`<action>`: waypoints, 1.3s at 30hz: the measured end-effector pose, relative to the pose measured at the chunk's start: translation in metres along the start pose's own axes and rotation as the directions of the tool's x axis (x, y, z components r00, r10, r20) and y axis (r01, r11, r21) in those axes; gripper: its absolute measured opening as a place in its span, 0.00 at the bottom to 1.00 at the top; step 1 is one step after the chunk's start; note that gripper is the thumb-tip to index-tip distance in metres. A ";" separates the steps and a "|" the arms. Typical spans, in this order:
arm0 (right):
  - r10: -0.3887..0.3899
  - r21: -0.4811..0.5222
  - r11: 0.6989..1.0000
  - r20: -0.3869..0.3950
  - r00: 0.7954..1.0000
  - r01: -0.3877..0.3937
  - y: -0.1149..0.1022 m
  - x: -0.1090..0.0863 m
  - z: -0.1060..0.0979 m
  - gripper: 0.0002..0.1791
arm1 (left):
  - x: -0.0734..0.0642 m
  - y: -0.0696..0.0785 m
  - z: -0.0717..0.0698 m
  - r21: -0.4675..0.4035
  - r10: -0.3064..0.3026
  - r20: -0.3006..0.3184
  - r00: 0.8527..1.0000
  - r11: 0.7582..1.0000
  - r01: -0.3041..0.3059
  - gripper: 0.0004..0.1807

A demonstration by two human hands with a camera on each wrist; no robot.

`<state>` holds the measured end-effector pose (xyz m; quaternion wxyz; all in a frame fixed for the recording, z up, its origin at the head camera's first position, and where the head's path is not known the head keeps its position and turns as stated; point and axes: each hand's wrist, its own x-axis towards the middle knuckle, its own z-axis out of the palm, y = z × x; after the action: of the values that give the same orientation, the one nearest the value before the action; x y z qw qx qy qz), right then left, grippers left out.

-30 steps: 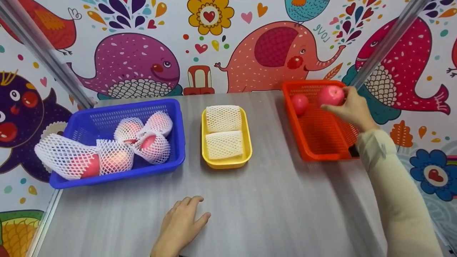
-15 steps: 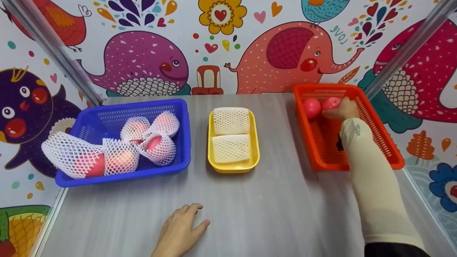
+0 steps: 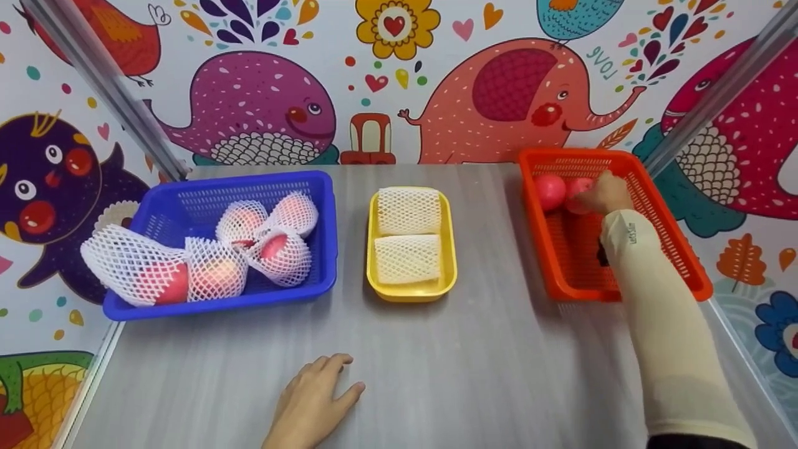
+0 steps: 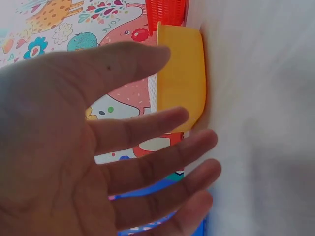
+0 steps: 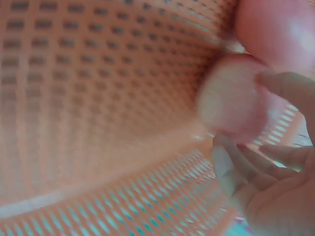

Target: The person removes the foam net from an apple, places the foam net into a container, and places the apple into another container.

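Note:
My right hand (image 3: 608,193) reaches into the red basket (image 3: 561,293) and pinches a pink-red apple (image 5: 231,101), thumb on one side and fingertips at the other. That apple sits low against the basket floor, next to a second apple (image 3: 550,192); the hand partly covers it in the head view. My left hand (image 3: 315,399) hovers or rests at the front of the table with fingers loosely spread, holding nothing. Beyond its fingertips stands the yellow tray (image 3: 411,292) with white foam fruit nets (image 3: 408,259) laid in two groups.
On the left stands a blue basket (image 3: 218,308) with several apples in white foam nets (image 3: 217,271); one net (image 3: 128,265) sticks out over its left rim. Metal posts (image 3: 109,93) and printed wall panels (image 3: 374,143) close off the back and sides.
My right hand has lowered the apple into the red basket, beside the other one, and shifted slightly since. The head view has turned a little right. My left hand stays nearly still.

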<state>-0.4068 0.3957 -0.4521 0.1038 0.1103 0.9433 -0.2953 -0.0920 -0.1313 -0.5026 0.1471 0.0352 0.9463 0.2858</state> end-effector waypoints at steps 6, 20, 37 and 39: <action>-0.214 -0.154 0.967 -0.052 0.975 0.204 -0.023 -0.052 -0.023 0.34 | -0.002 0.002 -0.002 0.034 0.025 -0.014 1.000 0.999 -0.025 0.23; -0.738 -0.332 0.674 -0.331 0.588 0.660 -0.037 -0.234 0.085 0.15 | 0.004 0.011 -0.004 0.039 0.065 0.017 0.998 0.997 -0.066 0.23; -0.742 -0.222 0.651 -0.389 0.547 0.725 -0.042 -0.307 0.166 0.19 | 0.000 0.015 -0.006 0.044 0.199 -0.030 0.979 0.979 -0.198 0.22; -0.739 -0.207 0.652 -0.391 0.549 0.729 -0.042 -0.306 0.167 0.19 | 0.001 0.015 -0.012 0.065 0.237 -0.083 0.968 0.971 -0.232 0.20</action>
<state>-0.1043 0.2200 -0.4839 -0.2447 -0.2303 0.9028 -0.2686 -0.0968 -0.1248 -0.4854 0.0684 0.1378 0.9486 0.2766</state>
